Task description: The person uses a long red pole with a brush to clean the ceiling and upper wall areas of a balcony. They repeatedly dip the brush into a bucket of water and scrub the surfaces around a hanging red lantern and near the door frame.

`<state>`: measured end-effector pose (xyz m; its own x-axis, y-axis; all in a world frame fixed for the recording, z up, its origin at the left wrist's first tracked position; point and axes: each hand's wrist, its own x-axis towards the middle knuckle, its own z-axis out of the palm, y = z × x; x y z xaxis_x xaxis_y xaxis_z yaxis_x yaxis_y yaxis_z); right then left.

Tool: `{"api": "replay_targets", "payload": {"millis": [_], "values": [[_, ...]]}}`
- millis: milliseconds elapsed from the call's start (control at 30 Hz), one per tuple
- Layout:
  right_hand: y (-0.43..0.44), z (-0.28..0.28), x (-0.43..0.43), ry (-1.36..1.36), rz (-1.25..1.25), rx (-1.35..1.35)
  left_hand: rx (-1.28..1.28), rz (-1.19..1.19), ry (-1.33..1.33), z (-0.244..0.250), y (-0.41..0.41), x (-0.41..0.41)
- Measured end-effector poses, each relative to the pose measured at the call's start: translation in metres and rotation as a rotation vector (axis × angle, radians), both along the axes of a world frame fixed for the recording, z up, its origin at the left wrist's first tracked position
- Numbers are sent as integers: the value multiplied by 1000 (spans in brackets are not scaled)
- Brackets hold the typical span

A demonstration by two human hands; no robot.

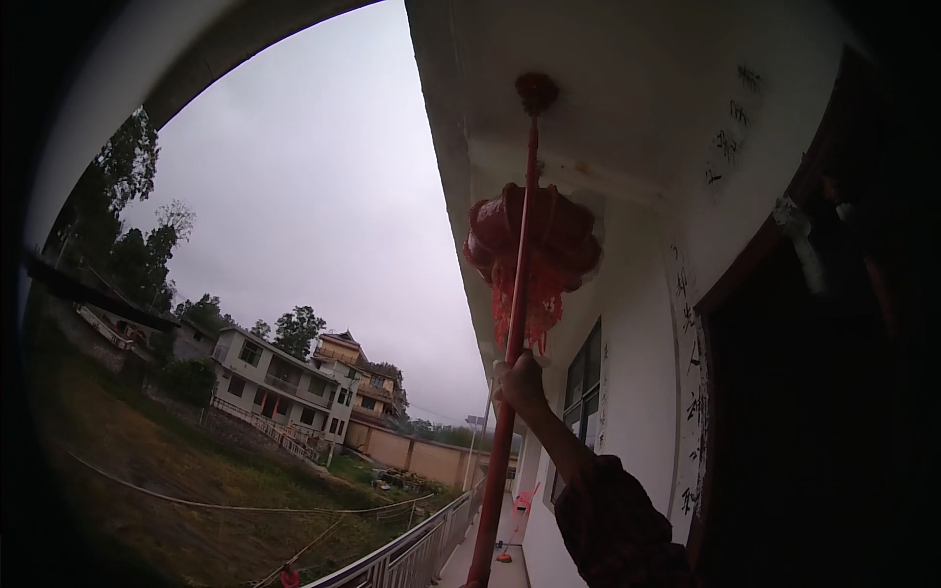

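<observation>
My right hand [523, 384] is closed around a long red pole [502, 434], with the arm in a dark sleeve raised from the lower right. The pole slants up to a dark red duster head [537, 92], which appears to be against the white ceiling [610, 81]. Behind the pole hangs a red lantern [562, 224] with a ragged red fringe [548, 301]. The pole covers part of the lantern; whether they touch, I cannot tell. Down at the bottom edge, a sliver by the pole may be my left hand, but too little of it shows.
A metal railing [412, 547] borders the walkway on the left, above a grassy yard [184, 500]. To the right are a white wall [639, 353] bearing writing and a dark doorway [794, 441]. A red broom-like tool [504, 557] lies farther along the floor.
</observation>
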<state>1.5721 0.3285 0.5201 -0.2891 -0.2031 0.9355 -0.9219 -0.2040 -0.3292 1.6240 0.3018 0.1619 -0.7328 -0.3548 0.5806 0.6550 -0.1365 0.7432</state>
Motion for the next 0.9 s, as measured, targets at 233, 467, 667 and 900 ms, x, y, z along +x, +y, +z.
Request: {"api": "replay_targets", "payload": {"millis": [233,467,667,900], "values": [[99,27,-86,94,-284,-9,-77,-316,-26,24,117,-82],[223,35,-184,-12,-425,-53,-124,-363,34,34,226,-196],[276,34,-198,-29,-514,-30,-137,-589,-30,37,279,-231],[334,46,-264,3,-787,-108,-292,-622,-126,43,279,-212]]}}
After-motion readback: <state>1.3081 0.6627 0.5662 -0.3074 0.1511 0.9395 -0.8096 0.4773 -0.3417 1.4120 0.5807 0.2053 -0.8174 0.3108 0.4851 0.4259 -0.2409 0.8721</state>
